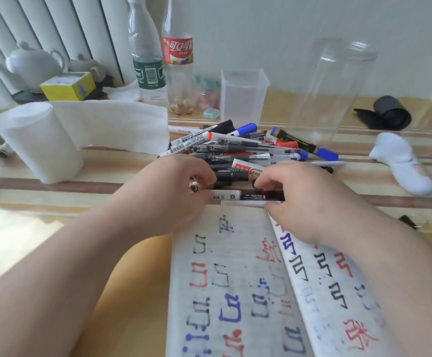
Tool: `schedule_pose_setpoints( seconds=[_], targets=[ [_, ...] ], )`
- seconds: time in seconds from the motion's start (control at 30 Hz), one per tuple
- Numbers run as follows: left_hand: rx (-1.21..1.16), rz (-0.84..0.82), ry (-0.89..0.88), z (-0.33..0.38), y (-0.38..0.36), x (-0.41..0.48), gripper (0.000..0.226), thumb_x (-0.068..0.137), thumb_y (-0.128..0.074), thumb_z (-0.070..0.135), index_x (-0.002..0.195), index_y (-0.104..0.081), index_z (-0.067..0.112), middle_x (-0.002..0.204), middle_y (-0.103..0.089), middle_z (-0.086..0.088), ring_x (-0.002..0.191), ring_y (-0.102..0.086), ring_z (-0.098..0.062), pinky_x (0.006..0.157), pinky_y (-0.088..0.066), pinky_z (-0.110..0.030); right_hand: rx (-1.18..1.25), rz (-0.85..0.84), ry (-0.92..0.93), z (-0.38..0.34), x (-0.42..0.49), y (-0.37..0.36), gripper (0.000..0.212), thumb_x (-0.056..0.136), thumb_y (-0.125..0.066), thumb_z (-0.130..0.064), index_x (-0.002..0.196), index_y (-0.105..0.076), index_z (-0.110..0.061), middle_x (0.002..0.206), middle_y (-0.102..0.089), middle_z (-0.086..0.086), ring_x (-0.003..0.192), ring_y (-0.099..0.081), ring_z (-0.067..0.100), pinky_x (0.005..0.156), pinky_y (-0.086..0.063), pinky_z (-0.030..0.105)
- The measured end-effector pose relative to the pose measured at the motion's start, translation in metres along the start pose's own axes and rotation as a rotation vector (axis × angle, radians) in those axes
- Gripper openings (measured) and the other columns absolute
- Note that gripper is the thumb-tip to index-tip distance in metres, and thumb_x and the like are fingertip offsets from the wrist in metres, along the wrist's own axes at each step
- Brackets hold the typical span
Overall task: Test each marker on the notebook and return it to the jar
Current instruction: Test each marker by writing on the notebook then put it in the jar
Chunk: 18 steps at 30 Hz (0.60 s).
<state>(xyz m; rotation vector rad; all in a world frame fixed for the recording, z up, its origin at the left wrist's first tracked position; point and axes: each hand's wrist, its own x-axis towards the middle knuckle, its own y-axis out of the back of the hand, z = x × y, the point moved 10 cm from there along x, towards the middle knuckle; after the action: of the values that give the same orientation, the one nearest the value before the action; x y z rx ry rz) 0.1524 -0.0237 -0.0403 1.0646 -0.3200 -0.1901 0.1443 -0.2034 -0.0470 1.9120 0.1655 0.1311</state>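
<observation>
A white and black marker point(245, 196) lies sideways between the two hands, right at the top edge of the notebook point(225, 279). The left hand point(173, 194) curls its fingers round the white end of it. The right hand point(297, 202) curls its fingers over the black end. Both hands hold the same marker, one at each end, and their fingertips are close together.

The notebook lies open under the wrists and nearer to the person than the hands. Its pages are full of red, blue and black marks.

Just past the fingers is a big pile of markers point(238, 150), lying every which way. Some have blue caps, some black, some red.

Farther off, past the right hand, stands a tall clear jar point(325, 94). Nothing can be seen inside it. Beside it, past the pile, stands a small clear square tub point(243, 96).

To the left of the left hand is a paper towel roll point(37, 145) with a loose sheet hanging off it. Behind that are a bottle with a green label point(149, 73), a cola bottle point(177, 51) with a red label, a yellow box point(68, 85) and a pale teapot point(33, 64).

To the right of the right hand lies a white sock point(400, 163). Past it lies a black roll point(392, 113). All of it sits on a striped wooden table point(55, 228).
</observation>
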Motion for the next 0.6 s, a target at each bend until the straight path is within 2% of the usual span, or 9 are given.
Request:
schedule_pose_setpoints(
  seconds=[0.23,0.3,0.33,0.37,0.4,0.43,0.47,0.53,0.6],
  targets=[
    [-0.006,-0.017,-0.087,0.008,-0.001,-0.001,0.027,0.093,-0.071,0.037,0.12,-0.069,0.038,0.093,-0.058,0.027,0.081,-0.05,0.02,0.069,-0.036,0.0,-0.09,0.106,0.11,-0.014,-0.006,0.013,0.016,0.08,-0.068,-0.023,0.093,-0.068,-0.032,0.097,-0.059,-0.013,0.092,-0.06,0.014,0.08,-0.054,0.038],
    [-0.194,0.148,-0.099,0.007,0.019,-0.003,0.035,0.089,-0.074,0.04,0.123,-0.064,0.04,0.09,-0.063,0.021,0.075,-0.056,0.004,0.067,-0.04,-0.011,-0.015,0.207,0.156,-0.019,-0.011,0.026,0.013,0.075,-0.071,-0.022,0.085,-0.067,-0.029,0.084,-0.06,-0.014,0.078,-0.057,0.002,0.071,-0.05,0.02],
    [-0.382,0.236,-0.111,0.006,0.03,-0.004,0.041,0.086,-0.076,0.039,0.125,-0.062,0.037,0.089,-0.064,0.017,0.072,-0.056,-0.003,0.07,-0.044,-0.018,0.081,0.263,0.153,-0.019,-0.015,0.034,0.012,0.073,-0.073,-0.02,0.08,-0.066,-0.028,0.074,-0.061,-0.015,0.069,-0.056,0.0,0.061,-0.043,0.009],
    [-0.608,0.296,-0.131,0.004,0.037,-0.006,0.045,0.086,-0.077,0.036,0.127,-0.059,0.032,0.087,-0.063,0.014,0.073,-0.057,-0.011,0.072,-0.048,-0.025,0.216,0.303,0.129,-0.016,-0.018,0.038,0.012,0.072,-0.075,-0.021,0.077,-0.066,-0.025,0.066,-0.063,-0.014,0.06,-0.056,0.002,0.053,-0.041,0.01],
    [-0.813,0.327,-0.15,0.003,0.042,-0.006,0.045,0.087,-0.076,0.03,0.128,-0.057,0.027,0.085,-0.063,0.01,0.073,-0.058,-0.016,0.071,-0.05,-0.029,0.368,0.316,0.088,-0.011,-0.021,0.039,0.014,0.069,-0.077,-0.024,0.077,-0.066,-0.021,0.063,-0.066,-0.01,0.054,-0.057,0.008,0.05,-0.042,0.013],
    [-0.964,0.334,-0.158,0.002,0.043,-0.007,0.041,0.09,-0.074,0.025,0.128,-0.057,0.022,0.082,-0.063,0.006,0.072,-0.059,-0.017,0.07,-0.052,-0.031,0.517,0.291,0.051,-0.01,-0.022,0.035,0.018,0.068,-0.076,-0.027,0.082,-0.067,-0.02,0.065,-0.07,-0.003,0.053,-0.06,0.013,0.053,-0.051,0.026],
    [-1.059,0.313,-0.151,0.003,0.041,-0.007,0.034,0.092,-0.07,0.023,0.125,-0.059,0.019,0.079,-0.063,0.003,0.068,-0.059,-0.018,0.067,-0.052,-0.032,0.684,0.229,0.033,-0.012,-0.022,0.027,0.018,0.068,-0.074,-0.026,0.084,-0.069,-0.02,0.066,-0.071,0.004,0.053,-0.064,0.022,0.052,-0.053,0.035],
    [-1.115,0.216,-0.118,0.009,0.028,-0.006,0.024,0.096,-0.063,0.027,0.116,-0.065,0.015,0.074,-0.062,-0.002,0.06,-0.056,-0.022,0.06,-0.052,-0.034,1.069,0.047,0.045,-0.026,-0.022,0.005,0.012,0.073,-0.074,-0.018,0.084,-0.073,-0.013,0.066,-0.07,0.012,0.05,-0.064,0.024,0.045,-0.052,0.034],
    [-1.117,0.133,-0.092,0.015,0.015,-0.006,0.027,0.098,-0.057,0.033,0.111,-0.068,0.011,0.073,-0.057,-0.008,0.059,-0.052,-0.024,0.056,-0.051,-0.033,1.335,-0.145,0.049,-0.042,-0.023,-0.014,0.021,0.08,-0.073,-0.016,0.092,-0.071,0.001,0.074,-0.069,0.018,0.053,-0.065,0.026,0.047,-0.055,0.033]
  ],
)
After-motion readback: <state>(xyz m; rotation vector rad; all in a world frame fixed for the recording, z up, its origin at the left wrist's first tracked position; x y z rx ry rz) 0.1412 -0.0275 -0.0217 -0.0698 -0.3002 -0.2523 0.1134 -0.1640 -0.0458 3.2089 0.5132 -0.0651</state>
